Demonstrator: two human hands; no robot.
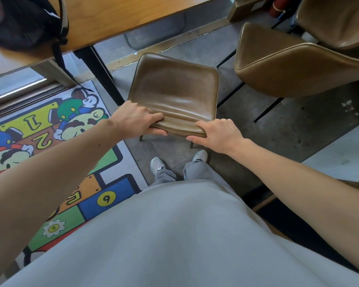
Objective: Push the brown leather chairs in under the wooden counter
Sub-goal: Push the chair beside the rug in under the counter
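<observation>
A brown leather chair stands on the concrete floor just in front of my feet, its seat facing the wooden counter at the top left. My left hand grips the left end of the chair's backrest top, and my right hand grips the right end. The seat lies short of the counter's edge, beside the black counter leg. A second brown leather chair stands to the right, and part of a third shows at the top right corner.
A black bag with a hanging strap rests on the counter's left end. A colourful cartoon rug covers the floor at the left. A pale grey surface sits at the right edge. Red cylinders stand at the top.
</observation>
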